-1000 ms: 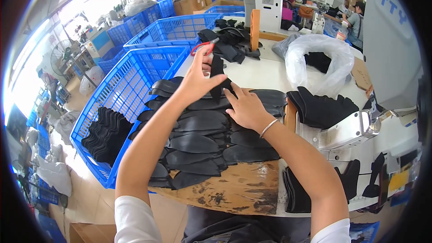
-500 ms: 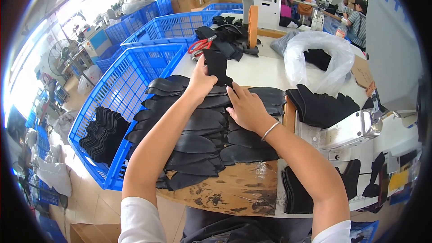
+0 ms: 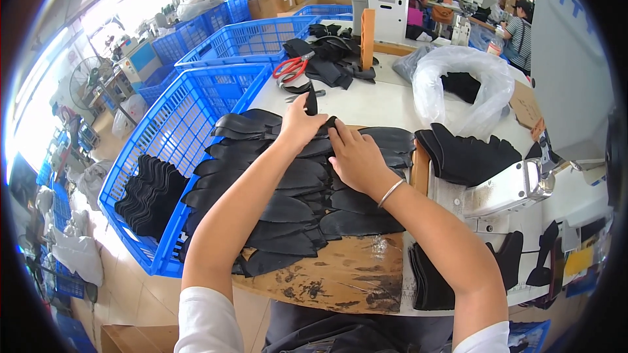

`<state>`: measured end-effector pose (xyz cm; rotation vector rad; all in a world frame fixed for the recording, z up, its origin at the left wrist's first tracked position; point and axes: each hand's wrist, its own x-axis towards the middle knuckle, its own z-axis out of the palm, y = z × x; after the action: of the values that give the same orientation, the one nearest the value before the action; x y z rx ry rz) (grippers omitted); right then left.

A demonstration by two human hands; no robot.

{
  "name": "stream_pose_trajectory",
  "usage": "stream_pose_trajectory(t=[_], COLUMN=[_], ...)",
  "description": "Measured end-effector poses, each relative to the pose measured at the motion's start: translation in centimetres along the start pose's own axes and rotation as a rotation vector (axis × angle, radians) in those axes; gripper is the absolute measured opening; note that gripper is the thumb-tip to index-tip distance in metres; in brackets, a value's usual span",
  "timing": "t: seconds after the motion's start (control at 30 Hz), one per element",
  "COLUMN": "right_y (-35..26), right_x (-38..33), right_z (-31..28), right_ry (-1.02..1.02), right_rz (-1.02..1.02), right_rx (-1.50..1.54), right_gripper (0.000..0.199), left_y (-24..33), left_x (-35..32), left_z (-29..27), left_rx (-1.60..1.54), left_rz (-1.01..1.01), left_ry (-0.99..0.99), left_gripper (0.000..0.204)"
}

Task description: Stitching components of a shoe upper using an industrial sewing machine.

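Observation:
Between my hands, above the far edge of a spread of overlapping black leaf-shaped pieces (image 3: pixel 288 180), is a black cut shoe-upper piece (image 3: pixel 312 100). My left hand (image 3: pixel 299 124) is closed on it, thumb toward my right; the piece now shows mostly edge-on. At its near right end rest the fingertips of my right hand (image 3: pixel 358 158), fingers stretched out and thumb apart from them. That hand lies over the leaf-shaped pieces. Part of the held piece is hidden by my fingers. A brown, stained board (image 3: pixel 353 268) lies under the spread.
Left of the table is a blue crate (image 3: pixel 147 252) with stacked wavy black pieces (image 3: pixel 150 196). Red-handled scissors (image 3: pixel 292 67) and black scraps (image 3: pixel 327 59) lie beyond my hands. To the right are a white machine arm (image 3: pixel 507 189), black stacks (image 3: pixel 464 157) and a plastic bag (image 3: pixel 428 85).
The black shoe-upper piece has turned from broad-side to nearly edge-on and dropped slightly. My left hand has moved slightly right and down with it; small snips beyond it now show.

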<state>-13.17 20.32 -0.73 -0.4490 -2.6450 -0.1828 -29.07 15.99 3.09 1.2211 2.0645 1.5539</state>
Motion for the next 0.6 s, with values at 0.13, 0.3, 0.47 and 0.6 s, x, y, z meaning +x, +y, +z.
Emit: stream_pose_trajectory(t=[0.13,0.3,0.47,0.6], right_y=[-0.1,-0.6,-0.7,0.0], right_x=[-0.1,-0.3,-0.2,-0.3], right_z=[0.1,0.0,0.2,0.5], right_ry=[0.030,0.011,0.025,0.064], right_rz=[0.010,0.051,0.033,0.117], right_rx=[-0.038,-0.031,-0.011,0.113], right_gripper=[0.063,0.060,0.059,0.056], left_y=[-0.8,-0.9,-0.9,-0.7], left_x=[0.9,0.4,0.2,0.2], left_z=[-0.9,-1.5,-2.0,-2.1], left_rx=[-0.107,0.201,0.641,0.640], left_rz=[-0.116,-0.055,0.063,0.119], left_ry=[-0.083,-0.127,-0.070,0.030], left_gripper=[0.028,0.034,0.042,0.035])
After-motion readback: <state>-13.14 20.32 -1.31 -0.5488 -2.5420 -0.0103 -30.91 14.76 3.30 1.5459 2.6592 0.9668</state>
